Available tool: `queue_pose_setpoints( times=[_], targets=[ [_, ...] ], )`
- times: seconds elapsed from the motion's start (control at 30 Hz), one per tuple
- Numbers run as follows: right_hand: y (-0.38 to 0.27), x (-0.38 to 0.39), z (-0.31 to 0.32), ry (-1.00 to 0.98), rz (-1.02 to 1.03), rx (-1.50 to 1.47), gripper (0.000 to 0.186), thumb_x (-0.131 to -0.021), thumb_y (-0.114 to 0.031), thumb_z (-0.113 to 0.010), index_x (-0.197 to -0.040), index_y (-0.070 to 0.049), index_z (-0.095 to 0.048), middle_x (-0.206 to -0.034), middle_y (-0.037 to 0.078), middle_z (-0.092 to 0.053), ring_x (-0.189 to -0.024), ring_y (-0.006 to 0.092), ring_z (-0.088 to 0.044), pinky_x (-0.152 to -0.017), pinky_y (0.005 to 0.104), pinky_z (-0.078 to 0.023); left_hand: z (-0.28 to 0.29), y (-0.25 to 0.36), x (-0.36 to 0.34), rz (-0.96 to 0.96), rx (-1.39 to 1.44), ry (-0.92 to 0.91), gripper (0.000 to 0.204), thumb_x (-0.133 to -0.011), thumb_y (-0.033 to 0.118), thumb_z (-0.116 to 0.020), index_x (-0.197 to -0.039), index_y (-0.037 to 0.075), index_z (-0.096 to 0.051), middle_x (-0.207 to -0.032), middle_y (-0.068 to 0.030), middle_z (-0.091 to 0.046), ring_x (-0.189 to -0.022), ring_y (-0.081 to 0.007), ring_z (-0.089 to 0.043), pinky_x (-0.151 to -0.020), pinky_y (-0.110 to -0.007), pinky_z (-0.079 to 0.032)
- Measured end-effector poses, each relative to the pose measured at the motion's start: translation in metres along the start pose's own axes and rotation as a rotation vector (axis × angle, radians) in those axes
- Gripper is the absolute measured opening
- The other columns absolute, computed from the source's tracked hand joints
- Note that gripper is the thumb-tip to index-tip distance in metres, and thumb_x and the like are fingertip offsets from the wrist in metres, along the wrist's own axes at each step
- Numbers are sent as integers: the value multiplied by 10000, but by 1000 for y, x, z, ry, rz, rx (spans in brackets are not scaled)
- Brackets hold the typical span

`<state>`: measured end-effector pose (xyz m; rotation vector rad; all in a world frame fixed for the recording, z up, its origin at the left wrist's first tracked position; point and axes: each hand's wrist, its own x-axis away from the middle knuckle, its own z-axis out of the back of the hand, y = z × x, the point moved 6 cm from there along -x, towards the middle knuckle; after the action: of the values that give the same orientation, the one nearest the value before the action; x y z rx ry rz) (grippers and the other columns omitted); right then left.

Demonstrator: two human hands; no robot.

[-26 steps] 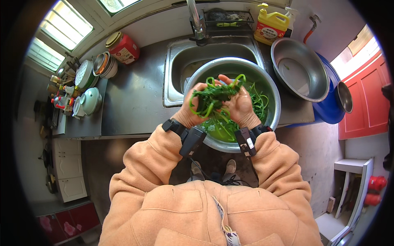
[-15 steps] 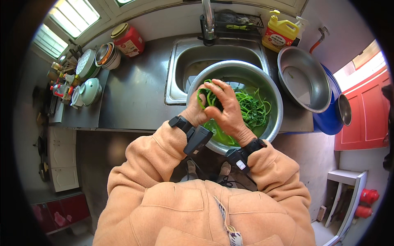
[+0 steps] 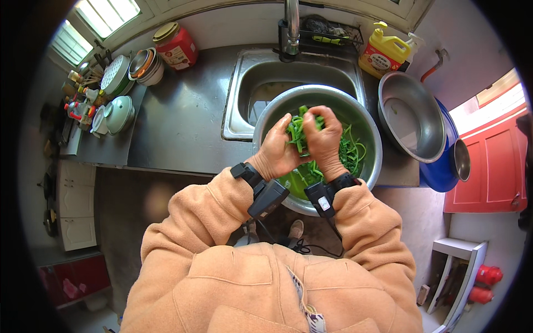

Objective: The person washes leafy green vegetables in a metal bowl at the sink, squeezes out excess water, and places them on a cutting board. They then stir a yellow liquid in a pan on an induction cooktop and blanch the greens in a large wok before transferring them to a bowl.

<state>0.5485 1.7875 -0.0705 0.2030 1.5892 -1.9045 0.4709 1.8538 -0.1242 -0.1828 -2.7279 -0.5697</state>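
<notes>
Over a large metal basin, both my hands work on a bunch of leafy green stems. My left hand is cupped around the bunch's left side, its thumb and fingers against the stems. My right hand is closed around the upper right part, fingers curled in, with short stems poking out above. Beneath the hands, more long leafy greens lie in the basin in greenish water. The basin sits over the front of the sink, partly hidden by my hands.
Behind the basin is a steel sink with a faucet. An empty metal basin stands right, near a yellow jug and a blue tub. Stacked bowls, a red jar and a lidded pot occupy the left.
My right hand has turned over and curled into a grip on the greens. My left hand has opened outward into a cup, and the bunch now looks shorter and more compact.
</notes>
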Motion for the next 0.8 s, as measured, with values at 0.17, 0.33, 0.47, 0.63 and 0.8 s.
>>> queue_pose_setpoints(
  times=[0.17, 0.33, 0.47, 0.63, 0.8],
  targets=[
    [42, 0, -1, 47, -613, -944, 85, -888, -150, -615, -930, -76, -619, -787, 0, -614, -679, 127, -616, -635, 250, -525, 7, 10, -5, -89, -32, 80, 638, -961, 613, -314, -1381, 140, -398, -1368, -93, -430, -1261, -308, -407, -1075, -556, -257],
    [47, 12, -17, -80, -824, -1164, 152, -886, -130, -592, -1008, -41, -607, -880, 73, -658, -768, 179, -657, -718, 295, -556, 0, 12, -14, -218, -10, -1, 496, -1008, 500, -321, -1319, 159, -502, -1283, -56, -555, -1182, -213, -523, -1038, -450, -390],
    [29, 8, -8, -81, -529, -669, 193, -851, -69, -569, -1031, -18, -618, -917, 81, -661, -814, 174, -646, -773, 282, -528, 2, -5, -8, -6, 92, -19, 455, -992, 494, -368, -1248, 167, -554, -1217, -48, -599, -1143, -211, -557, -991, -493, -431],
    [-37, 7, 9, -151, 200, 44, 188, -729, -17, -629, -914, -53, -631, -839, 103, -591, -757, 267, -619, -692, 340, -505, 3, -18, 3, 94, 29, -10, 480, -960, 484, -397, -1290, 151, -499, -1220, -88, -555, -1153, -266, -536, -944, -579, -448],
    [-75, 29, -3, -479, 617, 215, 256, -683, -45, -687, -933, -78, -644, -852, 87, -560, -759, 271, -605, -658, 377, -513, -8, -7, 7, -108, -325, -250, 456, -964, 445, -373, -1230, 109, -528, -1124, -45, -597, -1055, -158, -570, -890, -345, -493]
  ],
)
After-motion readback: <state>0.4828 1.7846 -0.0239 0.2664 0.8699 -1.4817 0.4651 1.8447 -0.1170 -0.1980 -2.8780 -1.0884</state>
